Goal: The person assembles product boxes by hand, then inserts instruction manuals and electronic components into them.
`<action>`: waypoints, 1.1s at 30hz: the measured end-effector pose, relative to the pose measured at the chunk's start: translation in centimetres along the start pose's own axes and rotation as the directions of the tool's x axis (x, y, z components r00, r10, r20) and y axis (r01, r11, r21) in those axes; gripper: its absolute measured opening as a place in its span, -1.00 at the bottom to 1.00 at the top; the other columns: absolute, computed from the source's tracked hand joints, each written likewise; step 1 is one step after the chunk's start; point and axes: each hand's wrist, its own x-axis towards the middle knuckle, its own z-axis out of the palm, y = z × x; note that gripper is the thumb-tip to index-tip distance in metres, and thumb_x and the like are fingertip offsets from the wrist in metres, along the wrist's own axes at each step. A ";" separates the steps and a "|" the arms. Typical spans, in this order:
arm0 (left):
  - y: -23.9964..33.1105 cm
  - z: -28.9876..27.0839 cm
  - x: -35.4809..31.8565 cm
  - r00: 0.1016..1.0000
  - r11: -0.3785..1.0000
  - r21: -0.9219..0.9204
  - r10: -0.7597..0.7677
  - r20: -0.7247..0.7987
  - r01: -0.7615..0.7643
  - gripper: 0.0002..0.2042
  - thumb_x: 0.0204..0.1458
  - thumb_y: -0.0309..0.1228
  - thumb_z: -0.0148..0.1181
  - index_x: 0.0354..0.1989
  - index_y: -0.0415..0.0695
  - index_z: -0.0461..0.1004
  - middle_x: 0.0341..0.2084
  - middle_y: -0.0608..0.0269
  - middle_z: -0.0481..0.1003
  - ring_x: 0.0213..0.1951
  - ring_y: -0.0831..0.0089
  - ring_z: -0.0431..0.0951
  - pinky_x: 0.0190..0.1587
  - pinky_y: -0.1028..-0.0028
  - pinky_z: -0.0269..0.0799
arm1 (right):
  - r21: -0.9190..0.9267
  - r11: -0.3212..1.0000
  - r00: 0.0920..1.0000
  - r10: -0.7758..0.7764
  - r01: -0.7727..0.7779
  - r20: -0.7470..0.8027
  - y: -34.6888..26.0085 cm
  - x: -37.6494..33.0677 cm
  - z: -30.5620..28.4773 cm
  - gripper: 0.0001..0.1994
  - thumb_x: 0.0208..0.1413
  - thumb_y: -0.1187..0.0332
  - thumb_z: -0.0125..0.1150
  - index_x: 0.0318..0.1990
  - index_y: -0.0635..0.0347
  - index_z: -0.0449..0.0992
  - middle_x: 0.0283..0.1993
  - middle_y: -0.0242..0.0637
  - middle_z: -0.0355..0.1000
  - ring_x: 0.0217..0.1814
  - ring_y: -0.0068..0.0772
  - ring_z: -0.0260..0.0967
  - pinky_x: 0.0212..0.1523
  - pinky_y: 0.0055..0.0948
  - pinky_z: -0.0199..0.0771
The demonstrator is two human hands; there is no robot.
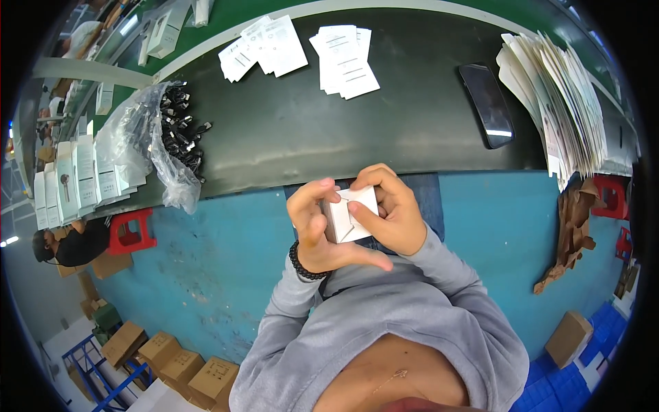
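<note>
Between my hands, at the near edge of the dark table, is a small white cardboard box [362, 197] with slits and folded flaps on the face turned up. My left hand [310, 230] holds it along its left side, fingers bent around it and thumb stretched out below it. From the right, my right hand [398, 216] grips the same box, its thumb pressing on the upper face and its fingers curled behind. The underside of the box is hidden.
Printed paper sheets [285, 44] and another pile of leaflets [343, 62] lie on the table [274, 130]. To the left are a plastic bag of black cables [182, 130] and white boxes [86, 172]. A phone [486, 103] and stacked flat cartons [559, 103] sit right.
</note>
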 end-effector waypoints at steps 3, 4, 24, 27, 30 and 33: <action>0.0 -0.4 0.0 0.999 0.999 -0.031 -0.028 -0.033 0.027 0.26 -0.71 0.20 0.40 0.28 0.14 -0.24 0.09 -0.04 0.05 -0.29 0.38 0.30 -0.30 0.42 0.39 | 0.239 0.968 0.995 0.091 -0.078 -0.044 0.2 -0.1 0.3 -0.50 0.00 0.43 0.21 0.08 0.28 0.16 0.06 -0.18 0.12 -0.02 -0.49 0.24 -0.10 -0.52 0.30; 0.1 -0.5 0.3 0.995 0.996 -0.083 -0.051 -0.082 0.044 0.24 -0.66 0.22 0.38 0.28 0.11 -0.23 0.11 -0.06 0.04 -0.26 0.37 0.31 -0.25 0.39 0.41 | 0.124 0.989 0.997 -0.083 0.082 0.007 0.7 0.1 0.0 -0.36 -0.03 0.25 0.23 0.16 0.27 0.07 0.11 -0.13 0.11 0.11 -0.34 0.15 0.06 -0.40 0.17; -0.2 -15.0 -7.7 0.251 0.102 -0.240 -0.614 0.749 0.965 -0.32 -0.34 -0.46 0.41 0.04 -0.22 0.22 -0.11 0.22 0.35 -0.04 0.46 0.32 0.00 0.41 0.22 | -0.794 -0.082 0.616 -0.585 0.603 0.528 -5.6 18.9 -0.9 -0.53 -0.18 0.26 0.31 -0.02 0.07 0.41 -0.09 -0.22 0.37 -0.05 -0.12 0.27 -0.08 -0.28 0.28; 0.5 -14.2 -8.0 0.422 0.273 -0.358 -0.785 0.455 0.893 -0.49 -0.35 -0.48 0.38 -0.12 -0.26 0.37 -0.37 0.26 0.46 -0.26 0.48 0.45 -0.21 0.47 0.35 | -0.813 -0.102 0.774 -0.258 0.573 0.578 -0.8 25.0 -3.8 -0.51 -0.15 0.22 0.29 0.03 0.01 0.39 0.10 -0.20 0.26 0.09 -0.16 0.22 0.04 -0.29 0.27; 0.0 -14.0 -9.1 0.401 0.246 -0.357 -0.789 0.466 0.901 -0.36 -0.36 -0.45 0.40 -0.01 -0.25 0.26 -0.19 0.24 0.38 -0.12 0.45 0.35 -0.07 0.44 0.23 | -0.840 -0.047 0.836 -0.079 0.541 0.543 -1.4 26.4 -3.8 -0.52 -0.12 0.19 0.27 0.02 0.00 0.39 0.13 -0.23 0.24 0.11 -0.20 0.21 0.07 -0.32 0.27; -0.2 -13.7 -9.4 0.346 0.171 -0.367 -0.799 0.491 0.915 -0.23 -0.36 -0.45 0.42 0.11 -0.24 0.14 -0.06 0.23 0.32 0.03 0.43 0.27 0.09 0.40 0.13 | -0.861 -0.046 0.862 0.017 0.507 0.507 -2.3 26.6 -3.4 -0.55 -0.12 0.17 0.26 -0.01 0.02 0.43 0.11 -0.27 0.27 0.07 -0.24 0.26 0.05 -0.36 0.29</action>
